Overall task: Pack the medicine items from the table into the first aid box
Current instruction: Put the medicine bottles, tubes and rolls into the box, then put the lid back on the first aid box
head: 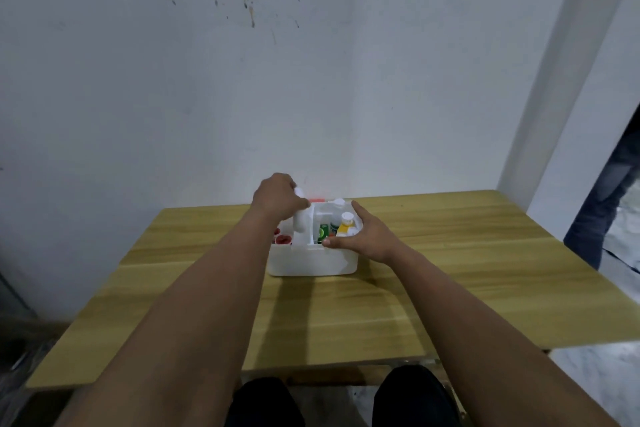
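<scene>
A white first aid box (311, 262) sits near the worktop's (450, 288) far edge. The left hand (277, 199) grips its white handle (300, 218); the right hand (360, 236) rests spread open on the rim. Lifting unevenly could tip the packed bottles (346, 225).

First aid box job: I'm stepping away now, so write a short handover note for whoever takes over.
Left hand: closed around a white bottle, held over the left side of the first aid box.
Right hand: open, resting on the box's right rim, steadying it.
Already inside: red-capped items on the left; a green pack and a yellow-labelled bottle on the right.
The wooden table shows no loose medicine.
Left: set the white bottle in.
</scene>
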{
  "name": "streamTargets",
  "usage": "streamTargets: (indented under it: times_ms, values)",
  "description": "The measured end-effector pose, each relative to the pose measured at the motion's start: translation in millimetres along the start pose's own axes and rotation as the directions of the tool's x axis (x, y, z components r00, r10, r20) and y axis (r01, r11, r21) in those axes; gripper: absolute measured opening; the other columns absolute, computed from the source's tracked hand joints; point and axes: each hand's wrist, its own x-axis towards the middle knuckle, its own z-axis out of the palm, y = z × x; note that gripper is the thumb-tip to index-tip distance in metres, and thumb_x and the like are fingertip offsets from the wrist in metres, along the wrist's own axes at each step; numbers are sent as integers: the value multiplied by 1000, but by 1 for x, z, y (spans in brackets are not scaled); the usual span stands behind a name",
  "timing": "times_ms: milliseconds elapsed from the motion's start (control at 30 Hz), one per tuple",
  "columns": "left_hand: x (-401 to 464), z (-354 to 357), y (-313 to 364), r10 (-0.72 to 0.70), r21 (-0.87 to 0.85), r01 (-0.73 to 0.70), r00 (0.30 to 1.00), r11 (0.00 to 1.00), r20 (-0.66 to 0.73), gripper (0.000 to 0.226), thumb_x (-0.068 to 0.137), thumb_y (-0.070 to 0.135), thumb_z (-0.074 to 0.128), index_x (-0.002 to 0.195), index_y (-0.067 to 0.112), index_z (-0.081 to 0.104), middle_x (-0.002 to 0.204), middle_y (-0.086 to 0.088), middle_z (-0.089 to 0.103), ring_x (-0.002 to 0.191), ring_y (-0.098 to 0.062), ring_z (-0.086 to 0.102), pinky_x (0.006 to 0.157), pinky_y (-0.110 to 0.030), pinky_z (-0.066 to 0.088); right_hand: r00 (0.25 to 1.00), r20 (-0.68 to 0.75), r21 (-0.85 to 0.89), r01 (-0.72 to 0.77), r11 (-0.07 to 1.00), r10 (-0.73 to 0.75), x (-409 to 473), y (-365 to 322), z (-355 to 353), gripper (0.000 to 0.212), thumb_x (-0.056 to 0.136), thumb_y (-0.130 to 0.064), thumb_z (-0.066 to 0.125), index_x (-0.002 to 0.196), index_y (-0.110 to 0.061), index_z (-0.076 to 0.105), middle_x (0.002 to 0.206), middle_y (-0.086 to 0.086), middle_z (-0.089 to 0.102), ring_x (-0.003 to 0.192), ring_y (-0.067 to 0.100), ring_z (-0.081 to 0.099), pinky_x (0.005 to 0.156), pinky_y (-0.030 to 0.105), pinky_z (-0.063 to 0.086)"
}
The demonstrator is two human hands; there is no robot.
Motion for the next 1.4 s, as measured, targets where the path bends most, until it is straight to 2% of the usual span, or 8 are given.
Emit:
streamTargets:
  times_ms: [333, 500, 700, 867, 1000, 1100, 1233, 1400]
  values:
    - [-5, 23, -12, 48, 154, -51, 999, 987, 24, 38, 86, 38, 75, 112, 11, 71, 113, -5, 71, 99, -23, 66, 79, -33, 51, 994, 91, -10, 68, 998, -67, -7, -3, -10, 139, 45, -69, 94, 159, -36, 20, 156, -14, 43, 133, 13, 52, 107, 41, 50]
    - [-3, 17, -28, 37, 125, -25, 995, 992, -91, 36, 88, 48, 66, 110, 20, 73, 107, 2, 73, 92, -18, 66, 78, -33, 54, 989, 110, 29, 100, 995, -102, -11, -2, -13, 85, 67, -33, 96, 122, -56, 36, 120, -31, 53, 108, 1, 61, 93, 26, 55]
    - [3, 4, -53, -83, 6, 85, 985, 996, -152, 28, 88, 49, 65, 98, 24, 73, 95, 6, 73, 88, -18, 64, 74, -33, 50, 996, 81, 84, 23, 996, -30, -5, 1, -15, 127, 61, -48, 96, 161, -27, 19, 138, -14, 48, 125, 13, 52, 102, 30, 49]
    - [16, 7, -78, -185, -141, 171, 979, 975, -91, 30, 90, 46, 66, 94, 17, 73, 100, 1, 73, 88, -19, 64, 77, -33, 49, 997, 21, 187, -72, 980, 69, 8, -5, -17, 106, 72, -74, 69, 159, -28, 29, 153, 11, 47, 125, 25, 55, 100, 46, 53]
    - [31, 18, -92, -284, -326, 266, 959, 907, -9, 44, 93, 48, 64, 107, 8, 74, 108, -9, 74, 92, -26, 67, 88, -42, 56, 990, -1, 227, -135, 965, 139, 32, -11, -18, 101, 75, -87, 55, 153, -24, 43, 154, 3, 48, 130, 23, 53, 89, 37, 51]
    - [42, 25, -99, -358, -486, 359, 928, 796, 100, 56, 94, 50, 63, 124, 4, 67, 112, -12, 71, 95, -30, 67, 91, -47, 57, 974, 12, 237, -222, 946, 226, 56, -13, -18, 85, 81, -85, 50, 140, -24, 56, 138, 2, 62, 118, 24, 61, 100, 45, 50]
    - [56, 32, -104, -412, -520, 499, 866, 693, 282, 62, 92, 61, 58, 116, 4, 66, 100, -9, 71, 86, -25, 66, 73, -37, 54, 936, 29, 263, -346, 901, 351, 87, -11, -16, 61, 87, -76, 53, 113, -21, 63, 105, 5, 71, 98, 27, 68, 95, 45, 54]
    - [72, 42, -106, -383, -492, 529, 846, 691, 371, 72, 87, 74, 53, 106, 7, 70, 100, -10, 74, 90, -29, 68, 79, -39, 53, 924, 8, 311, -366, 877, 382, 112, -8, -12, 79, 87, -71, 60, 136, -10, 57, 99, 5, 68, 97, 29, 69, 92, 42, 55]
